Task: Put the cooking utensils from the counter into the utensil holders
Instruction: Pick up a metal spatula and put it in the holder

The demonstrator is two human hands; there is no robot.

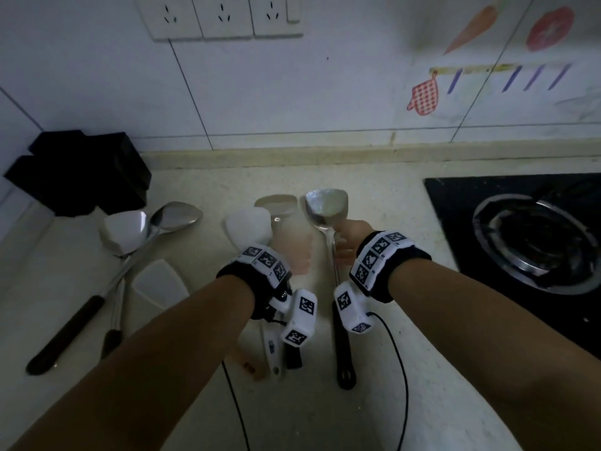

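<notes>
My right hand (349,237) is closed around the thin shaft of a steel spatula (327,205), whose black handle (343,346) points toward me. My left hand (294,252) is blurred and sits over a bundle of utensils: a white spatula (250,226) and a beige spatula (276,203), with their handles (271,351) showing under my wrist. Whether it grips them is unclear. Two black utensil holders (81,170) stand at the back left by the wall. Near them lie a steel ladle (177,213), another white spatula (125,231) and a flat white turner (159,284).
A black gas hob with a burner (533,239) fills the right side of the beige counter (390,190). The tiled wall carries sockets (221,17) above. Thin black cables (403,369) hang from my wrist bands over the counter's near part.
</notes>
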